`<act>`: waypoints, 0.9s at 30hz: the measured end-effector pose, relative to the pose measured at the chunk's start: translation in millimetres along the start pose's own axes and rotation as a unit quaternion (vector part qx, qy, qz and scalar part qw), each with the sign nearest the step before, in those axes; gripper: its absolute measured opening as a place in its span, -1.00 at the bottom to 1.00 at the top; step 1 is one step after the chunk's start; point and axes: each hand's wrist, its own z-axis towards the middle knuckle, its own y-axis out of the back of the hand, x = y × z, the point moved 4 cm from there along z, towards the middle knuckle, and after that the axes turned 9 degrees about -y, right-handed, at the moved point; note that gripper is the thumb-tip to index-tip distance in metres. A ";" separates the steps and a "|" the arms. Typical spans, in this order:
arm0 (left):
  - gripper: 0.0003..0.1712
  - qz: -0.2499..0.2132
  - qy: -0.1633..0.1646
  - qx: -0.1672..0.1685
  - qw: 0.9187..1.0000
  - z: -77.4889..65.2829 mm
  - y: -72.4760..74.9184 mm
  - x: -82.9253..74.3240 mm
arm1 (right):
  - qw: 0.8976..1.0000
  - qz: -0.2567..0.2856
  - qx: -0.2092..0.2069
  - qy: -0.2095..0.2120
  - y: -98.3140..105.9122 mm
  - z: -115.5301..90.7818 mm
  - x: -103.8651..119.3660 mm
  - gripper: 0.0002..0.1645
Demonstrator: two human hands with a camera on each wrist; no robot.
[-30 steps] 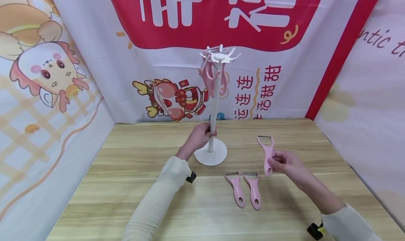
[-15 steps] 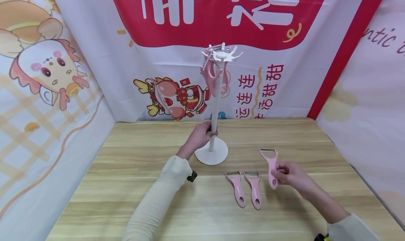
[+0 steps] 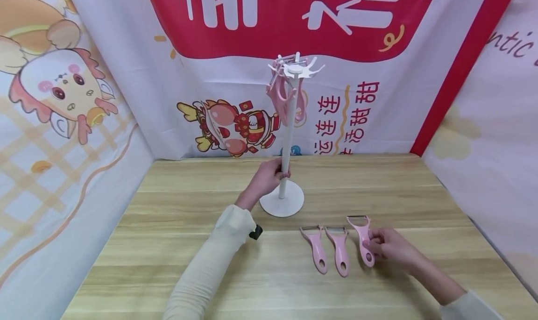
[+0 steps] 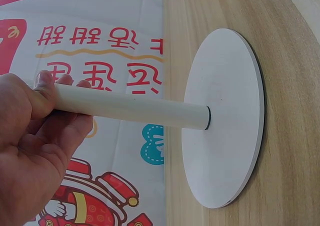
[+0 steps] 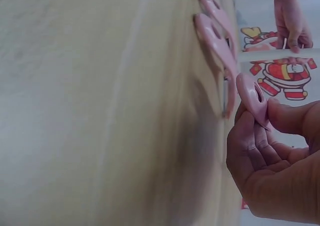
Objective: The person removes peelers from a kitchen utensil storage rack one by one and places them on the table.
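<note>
1. Lowered toward the person since half a second earlier, the right hand (image 3: 391, 247) had brought one pink peeler (image 3: 364, 239) down beside two others; the left hand (image 3: 265, 177) had stayed on the white stand (image 3: 288, 142).

2. Right fingers pinched that peeler by its handle, close to the end with the hole, thumb on one side and fingertips on the other. Its blade pointed beyond the fingers, away from the person. From the right wrist, the handle end stood raised off the counter (image 3: 189, 273); whether the blade end touched down could not be told.

3. Just left of those fingers lay the middle peeler (image 3: 341, 252), then the outer peeler (image 3: 317, 251), blades also pointing away.

4. Left fingers were curled round the stand's pole. Below them, its round base (image 3: 294, 205) sat flat on the counter; high above them, more pink peelers (image 3: 280, 98) hung from the hooks, too overlapped to count.

5. Judging by looks, the held peeler was light and stiff, with a smooth, glossy handle that might slip or twist in a shallow pinch. Mid-handle seemed the surest hold, keeping skin off the blade. The slim pole looked rigid but top-laden, so a steadying grip made sense.
</note>
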 end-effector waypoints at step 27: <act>-0.94 0.002 0.006 0.000 1.000 -0.9 0.9 -2.1 | 0.958 -0.261 -0.113 -0.023 14.2 -8.5 -4.4 -0.73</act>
